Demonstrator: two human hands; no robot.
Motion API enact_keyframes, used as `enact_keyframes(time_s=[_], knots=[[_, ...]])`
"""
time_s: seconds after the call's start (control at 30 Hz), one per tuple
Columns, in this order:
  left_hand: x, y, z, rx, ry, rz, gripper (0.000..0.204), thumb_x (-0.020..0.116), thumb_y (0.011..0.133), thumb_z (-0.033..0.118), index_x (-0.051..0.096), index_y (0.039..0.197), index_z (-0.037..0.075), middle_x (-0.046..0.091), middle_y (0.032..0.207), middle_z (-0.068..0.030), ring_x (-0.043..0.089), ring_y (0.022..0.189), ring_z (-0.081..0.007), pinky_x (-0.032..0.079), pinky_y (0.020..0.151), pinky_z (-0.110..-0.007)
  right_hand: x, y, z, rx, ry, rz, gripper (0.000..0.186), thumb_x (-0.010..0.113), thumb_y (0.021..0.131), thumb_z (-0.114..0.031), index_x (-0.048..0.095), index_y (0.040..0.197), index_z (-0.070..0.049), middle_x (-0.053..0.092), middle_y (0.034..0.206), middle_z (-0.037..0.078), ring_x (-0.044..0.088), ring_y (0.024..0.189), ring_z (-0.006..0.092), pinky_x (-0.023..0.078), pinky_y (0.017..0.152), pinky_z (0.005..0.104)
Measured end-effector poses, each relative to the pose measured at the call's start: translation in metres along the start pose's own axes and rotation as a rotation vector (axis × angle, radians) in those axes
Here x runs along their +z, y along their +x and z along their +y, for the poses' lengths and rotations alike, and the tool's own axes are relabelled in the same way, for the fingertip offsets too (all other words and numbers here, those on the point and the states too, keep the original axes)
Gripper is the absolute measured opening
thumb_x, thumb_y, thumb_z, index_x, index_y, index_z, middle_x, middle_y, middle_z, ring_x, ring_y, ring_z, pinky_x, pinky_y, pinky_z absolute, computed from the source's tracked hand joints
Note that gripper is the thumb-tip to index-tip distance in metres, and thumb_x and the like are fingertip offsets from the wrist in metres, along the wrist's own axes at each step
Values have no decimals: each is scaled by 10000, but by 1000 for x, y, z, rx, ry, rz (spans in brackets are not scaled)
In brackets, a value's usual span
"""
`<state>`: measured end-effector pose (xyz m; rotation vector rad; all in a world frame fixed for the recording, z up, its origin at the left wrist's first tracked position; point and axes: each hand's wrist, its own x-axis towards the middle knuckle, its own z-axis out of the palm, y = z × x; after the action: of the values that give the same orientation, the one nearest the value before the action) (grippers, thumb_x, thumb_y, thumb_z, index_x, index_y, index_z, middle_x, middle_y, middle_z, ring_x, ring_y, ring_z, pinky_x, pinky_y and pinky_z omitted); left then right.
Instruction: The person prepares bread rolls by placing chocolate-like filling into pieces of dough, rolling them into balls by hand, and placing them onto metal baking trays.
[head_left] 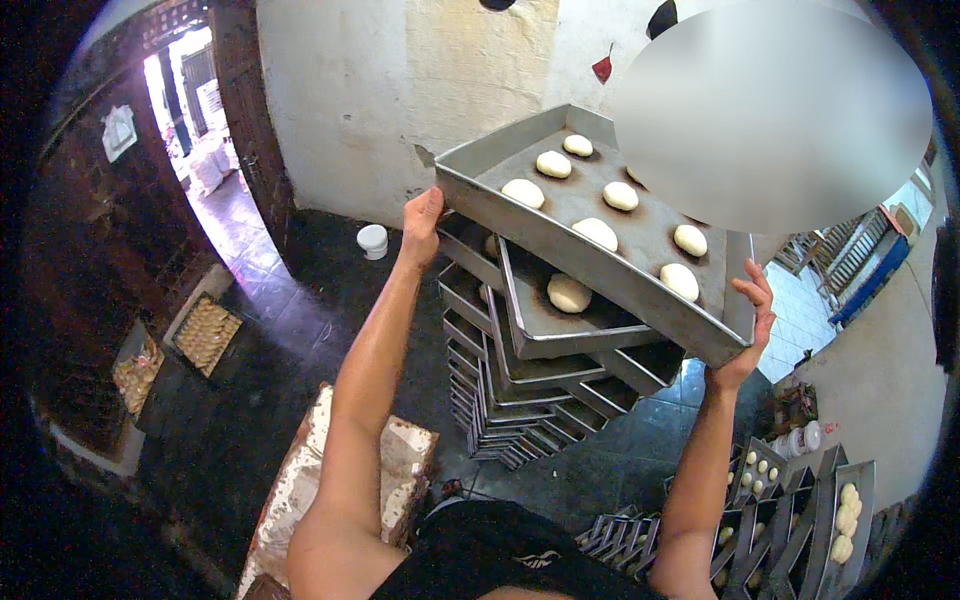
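Holding a dough tray [645, 235] up at the crisscrossed stack [545, 382], left hand [422, 225] gripping one end, right hand [748, 320] supporting the other. Looks like tray-stacking to me; I'd keep both ends steady so the dough balls [620, 196] don't slide.

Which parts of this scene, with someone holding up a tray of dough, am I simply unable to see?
All in the head view:
Raised tray, far right part: covered by the grey blur, so its dough pieces can't be fully counted.
Tray stack, lower contents: hidden by trays above.
Left hand, some fingers: hidden by the raised tray.
Doorway, details beyond: too small and washed out.
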<state>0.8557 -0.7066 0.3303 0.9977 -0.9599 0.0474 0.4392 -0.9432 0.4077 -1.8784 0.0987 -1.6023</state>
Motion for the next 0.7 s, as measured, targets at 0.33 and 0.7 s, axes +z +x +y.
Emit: enact_keyframes(time_s=[0.33,0.7], knots=[[16,1,11,-215,-35,180,597,500,1075,506,674,1259,-34,712,1196,-96,659,1076,-218,493,989,-387,10,2,12,-157,-134,44,496,277,1059,-429,578,941,-52,574,1364,238,423,1388,357,222,1202,490],[37,-255,52,-443,326,682,270,671,1008,300,689,1083,41,673,941,-24,607,851,-129,494,771,-292,5,11,5,-181,-121,-10,443,449,1070,-415,616,1086,-4,472,1429,246,346,1403,389,208,1185,512]])
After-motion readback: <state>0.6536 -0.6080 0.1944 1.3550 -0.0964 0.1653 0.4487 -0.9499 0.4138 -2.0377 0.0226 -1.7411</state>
